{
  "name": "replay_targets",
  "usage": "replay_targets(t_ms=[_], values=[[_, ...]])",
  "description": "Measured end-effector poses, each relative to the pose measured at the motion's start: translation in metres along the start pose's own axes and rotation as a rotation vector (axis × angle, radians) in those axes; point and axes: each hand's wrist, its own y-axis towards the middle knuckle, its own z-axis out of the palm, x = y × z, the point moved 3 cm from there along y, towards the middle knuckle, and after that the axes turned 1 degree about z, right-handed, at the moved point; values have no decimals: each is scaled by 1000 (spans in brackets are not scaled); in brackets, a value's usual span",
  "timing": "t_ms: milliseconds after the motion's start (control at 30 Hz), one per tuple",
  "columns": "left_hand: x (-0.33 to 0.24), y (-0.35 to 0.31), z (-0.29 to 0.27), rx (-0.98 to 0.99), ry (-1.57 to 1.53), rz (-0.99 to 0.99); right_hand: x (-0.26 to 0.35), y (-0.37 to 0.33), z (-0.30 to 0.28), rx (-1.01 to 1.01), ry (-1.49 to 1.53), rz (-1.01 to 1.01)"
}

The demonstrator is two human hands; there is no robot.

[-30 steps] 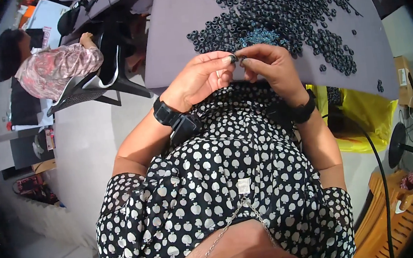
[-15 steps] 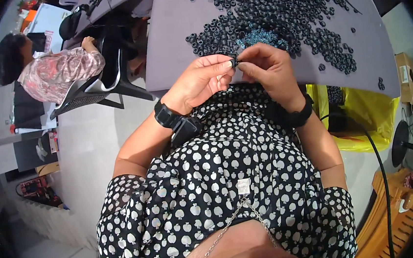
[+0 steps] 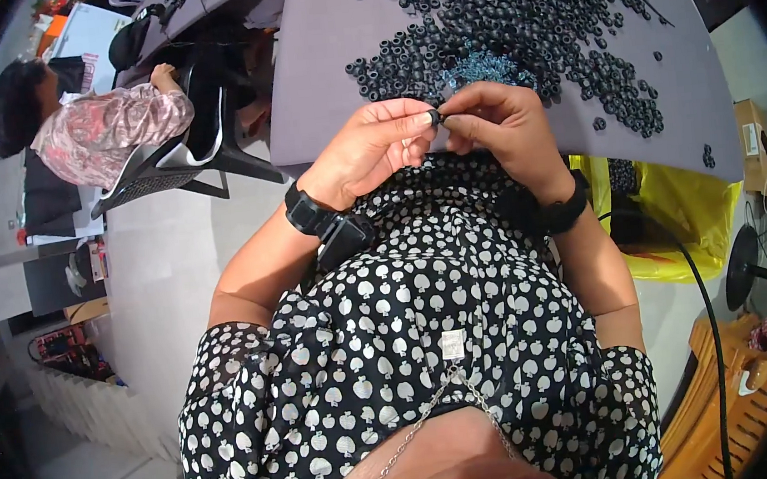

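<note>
Left hand (image 3: 375, 144) and right hand (image 3: 501, 124) together, fingertips pinching one small black ring (image 3: 436, 116) above grey table (image 3: 314, 72).

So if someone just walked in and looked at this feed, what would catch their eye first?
Probably the big spread of small black rings covering the grey table at the top. Just below it, at the table's near edge, the left hand and right hand meet, pinching one small black piece between them. Off to the right, a bright yellow bag sits beside the table.
</note>
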Motion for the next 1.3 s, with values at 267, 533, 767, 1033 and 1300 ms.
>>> replay_targets(t_ms=[267,533,767,1033,1300], values=[[0,1,0,10,75,-43,4,5,-6,121,-23,99],[10,-2,-6,114,51,-167,-4,1,0,307,-57,243],[13,-11,3,144,107,-167,9,-8,11,298,-150,107],[-6,-17,15,247,372,-81,26,-18,18,273,-355,-116],[20,-3,22,186,-82,-253,9,-25,8,147,-176,63]])
